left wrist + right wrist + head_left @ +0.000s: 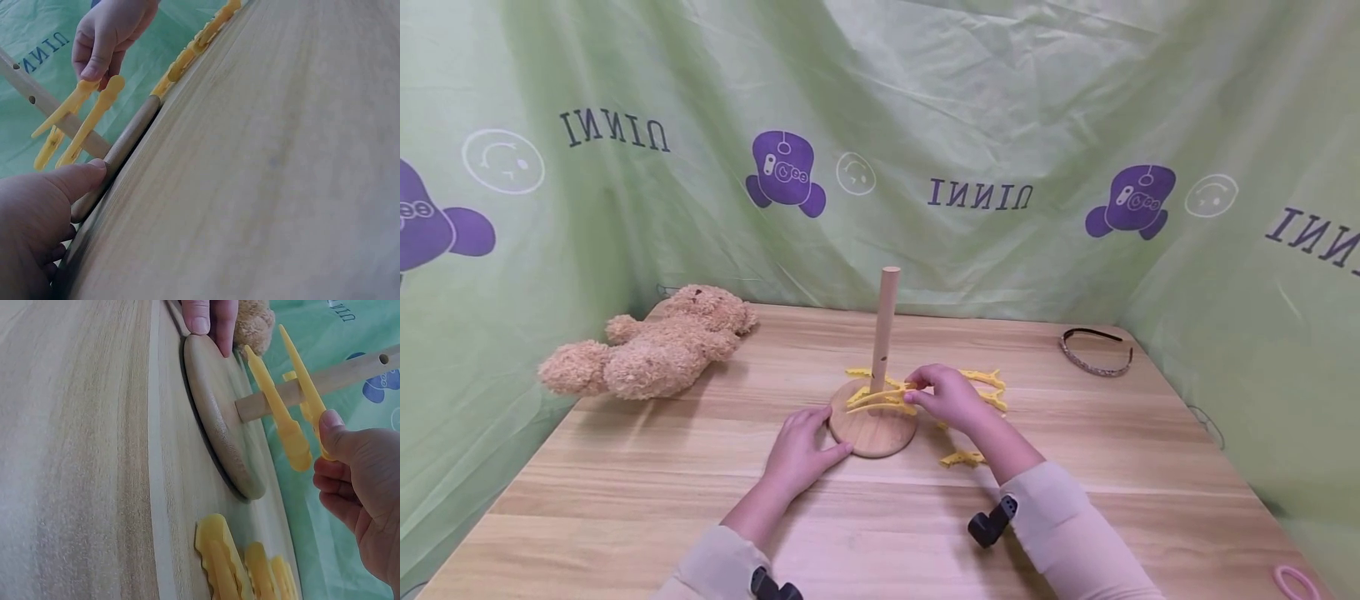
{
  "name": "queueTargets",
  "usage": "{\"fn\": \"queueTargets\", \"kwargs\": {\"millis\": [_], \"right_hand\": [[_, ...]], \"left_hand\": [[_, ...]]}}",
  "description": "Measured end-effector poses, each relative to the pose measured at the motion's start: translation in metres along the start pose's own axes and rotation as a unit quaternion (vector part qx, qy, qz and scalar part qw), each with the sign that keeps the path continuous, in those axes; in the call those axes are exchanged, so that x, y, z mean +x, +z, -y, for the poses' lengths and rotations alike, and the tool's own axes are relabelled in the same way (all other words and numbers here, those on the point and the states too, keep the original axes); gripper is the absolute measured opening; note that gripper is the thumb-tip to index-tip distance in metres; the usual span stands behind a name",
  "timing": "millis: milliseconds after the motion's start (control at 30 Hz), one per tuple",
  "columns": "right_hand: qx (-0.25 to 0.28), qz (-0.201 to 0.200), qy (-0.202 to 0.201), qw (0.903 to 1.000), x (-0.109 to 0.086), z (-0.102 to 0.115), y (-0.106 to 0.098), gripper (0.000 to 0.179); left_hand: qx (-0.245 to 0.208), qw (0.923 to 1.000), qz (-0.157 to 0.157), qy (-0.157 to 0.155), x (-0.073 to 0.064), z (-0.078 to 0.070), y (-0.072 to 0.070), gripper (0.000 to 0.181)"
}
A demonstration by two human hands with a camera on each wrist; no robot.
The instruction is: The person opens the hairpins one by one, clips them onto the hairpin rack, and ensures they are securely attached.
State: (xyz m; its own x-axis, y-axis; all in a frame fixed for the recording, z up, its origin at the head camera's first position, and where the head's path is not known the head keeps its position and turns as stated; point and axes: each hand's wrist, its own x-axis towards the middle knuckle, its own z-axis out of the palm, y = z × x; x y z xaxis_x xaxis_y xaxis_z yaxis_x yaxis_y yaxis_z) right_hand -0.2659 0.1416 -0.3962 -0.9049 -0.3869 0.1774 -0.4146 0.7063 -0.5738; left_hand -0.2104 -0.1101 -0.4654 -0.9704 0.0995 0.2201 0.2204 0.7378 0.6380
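A round wooden base carries an upright wooden post with small holes along it. My left hand holds the base at its near left edge, thumb along the rim. Beside the post, my right hand pinches a slim yellow plastic hair clip between thumb and fingers. Another yellow clip crosses in front of the lower post, above the base, with more yellow behind the post. Several more yellow clips lie on the table right of the base, partly hidden by the right hand and forearm.
A fluffy brown teddy bear lies on the wooden table at the back left. At the back right is a glittery headband; a pink ring sits in the near right corner. Green printed cloth encloses the back and sides.
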Motion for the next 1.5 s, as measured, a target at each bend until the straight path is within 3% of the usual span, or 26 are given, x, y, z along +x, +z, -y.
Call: {"fn": "queueTargets", "kwargs": {"millis": [667, 1000, 1233, 1500], "right_hand": [[-0.008, 0.015, -0.016, 0.9997, -0.003, -0.001, -0.002, 0.030], [0.010, 0.036, 0.004, 0.9993, -0.007, -0.003, -0.005, 0.045], [0.027, 0.034, 0.032, 0.9985, -0.017, -0.007, -0.017, 0.059], [0.035, 0.006, 0.023, 0.9991, -0.040, -0.023, -0.034, 0.057]], "left_hand": [[0.002, 1.0000, 0.000, -0.001, 0.000, -0.001, -0.001, 0.069], [-0.001, 1.0000, 0.002, -0.004, -0.001, 0.000, 0.001, 0.069], [-0.001, 1.0000, 0.002, -0.002, -0.001, -0.002, 0.001, 0.069], [-0.002, 1.0000, 0.002, -0.002, -0.001, -0.001, 0.001, 0.069]]}}
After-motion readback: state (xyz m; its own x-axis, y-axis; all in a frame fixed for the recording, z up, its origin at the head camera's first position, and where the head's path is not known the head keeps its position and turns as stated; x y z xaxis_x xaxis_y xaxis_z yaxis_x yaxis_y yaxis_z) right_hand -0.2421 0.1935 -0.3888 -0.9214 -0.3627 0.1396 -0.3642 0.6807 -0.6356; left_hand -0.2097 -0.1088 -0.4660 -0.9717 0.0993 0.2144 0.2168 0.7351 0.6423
